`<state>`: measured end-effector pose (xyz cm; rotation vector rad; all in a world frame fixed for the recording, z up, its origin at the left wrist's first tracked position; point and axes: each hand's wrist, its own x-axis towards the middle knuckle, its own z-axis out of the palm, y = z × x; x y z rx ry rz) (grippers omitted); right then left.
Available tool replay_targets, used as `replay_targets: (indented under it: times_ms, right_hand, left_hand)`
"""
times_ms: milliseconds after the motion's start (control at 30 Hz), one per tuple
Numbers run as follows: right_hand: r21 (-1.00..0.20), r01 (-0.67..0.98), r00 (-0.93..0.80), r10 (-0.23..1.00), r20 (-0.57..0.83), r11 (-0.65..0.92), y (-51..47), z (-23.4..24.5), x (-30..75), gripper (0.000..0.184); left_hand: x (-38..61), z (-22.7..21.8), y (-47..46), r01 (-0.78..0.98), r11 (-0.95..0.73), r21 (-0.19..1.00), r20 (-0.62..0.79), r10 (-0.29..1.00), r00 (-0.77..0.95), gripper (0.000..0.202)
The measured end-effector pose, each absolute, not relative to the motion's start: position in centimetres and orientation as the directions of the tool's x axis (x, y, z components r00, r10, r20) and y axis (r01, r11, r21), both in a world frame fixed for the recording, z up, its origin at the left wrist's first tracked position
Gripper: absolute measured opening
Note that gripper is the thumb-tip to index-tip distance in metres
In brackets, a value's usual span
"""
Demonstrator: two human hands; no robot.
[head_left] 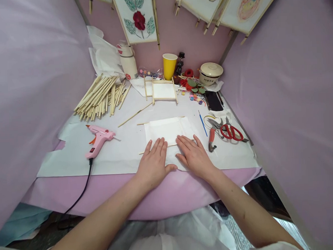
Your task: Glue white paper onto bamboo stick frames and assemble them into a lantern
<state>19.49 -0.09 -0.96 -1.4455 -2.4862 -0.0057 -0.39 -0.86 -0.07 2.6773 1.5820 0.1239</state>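
My left hand (153,162) and my right hand (194,155) lie flat, fingers stretched out, side by side on the near edge of a white sheet of paper (168,129). Under the sheet run thin wooden sticks; one stick (171,145) shows between my fingertips and another lies along the sheet's far edge. Neither hand holds anything. A finished stick-and-paper frame (163,91) lies further back on the table.
A pink glue gun (99,139) with a black cord lies left. A pile of wooden sticks (100,97) sits at the back left. Red scissors (232,132), pliers (212,134) and a blue brush (202,123) lie right. A yellow cup (169,65), a lidded pot (210,73) and a phone (213,100) stand behind.
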Motion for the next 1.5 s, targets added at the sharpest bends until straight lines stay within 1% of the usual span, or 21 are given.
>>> replay_targets:
  times_ms: [100, 200, 267, 400, 533, 700, 800, 867, 1000, 1133, 1267, 1500]
  right_hand:
    - [-0.146, 0.852, -0.461, 0.853, 0.246, 0.503, -0.1, -0.7, 19.9, 0.049]
    - [-0.156, 0.879, -0.384, 0.863, 0.328, 0.45, 0.0, -0.4, 20.5, 0.047]
    - [-0.149, 0.896, -0.341, 0.863, 0.372, 0.418, 0.1, -0.4, 20.7, 0.044]
    - [-0.118, 0.888, -0.376, 0.85, 0.37, 0.445, 0.1, -0.6, 20.6, 0.035]
    - [-0.104, 0.882, -0.396, 0.843, 0.366, 0.459, -0.1, -0.8, 20.6, 0.031]
    - [-0.116, 0.869, -0.415, 0.836, 0.359, 0.481, 0.0, -0.3, 20.2, 0.035]
    - [-0.133, 0.842, -0.463, 0.827, 0.319, 0.523, 0.2, -0.2, 19.0, 0.04]
    - [-0.145, 0.832, -0.484, 0.828, 0.284, 0.536, 0.4, -0.2, 18.3, 0.04]
    - [-0.151, 0.834, -0.483, 0.834, 0.269, 0.531, 0.7, -0.3, 17.7, 0.036]
    - [-0.149, 0.846, -0.461, 0.843, 0.278, 0.511, 0.6, -0.3, 18.3, 0.038]
    - [-0.128, 0.857, -0.455, 0.85, 0.266, 0.499, 0.2, -0.2, 19.2, 0.039]
    - [-0.077, 0.9, -0.388, 0.868, 0.31, 0.43, -0.2, -0.5, 20.7, 0.035]
  left_hand:
    - [-0.7, -0.1, -1.0, 0.864, -0.494, 0.095, 0.105, 0.868, 0.484, 0.083]
    - [-1.1, 0.1, -1.3, 0.865, -0.49, 0.103, 0.198, 0.863, 0.465, 0.081]
    - [-1.1, 0.2, -1.4, 0.862, -0.496, 0.105, 0.216, 0.857, 0.467, 0.076]
    - [-1.0, -0.2, -1.6, 0.843, -0.525, 0.121, 0.152, 0.849, 0.507, 0.065]
    - [-1.2, -0.7, -1.7, 0.834, -0.537, 0.124, 0.13, 0.842, 0.523, 0.066]
    - [-0.9, -0.2, -1.7, 0.83, -0.54, 0.137, 0.147, 0.84, 0.522, 0.066]
    - [-0.1, 0.2, -1.3, 0.81, -0.567, 0.148, 0.176, 0.821, 0.542, 0.071]
    - [0.3, 0.1, -1.0, 0.799, -0.58, 0.161, 0.159, 0.814, 0.559, 0.077]
    - [0.4, -0.4, -0.7, 0.793, -0.585, 0.169, 0.103, 0.811, 0.576, 0.084]
    - [0.0, -0.5, -1.0, 0.816, -0.556, 0.159, 0.094, 0.831, 0.548, 0.087]
    - [-0.3, -0.2, -1.2, 0.823, -0.546, 0.159, 0.084, 0.838, 0.539, 0.083]
    - [-1.5, -0.3, -1.9, 0.851, -0.503, 0.151, 0.117, 0.864, 0.49, 0.076]
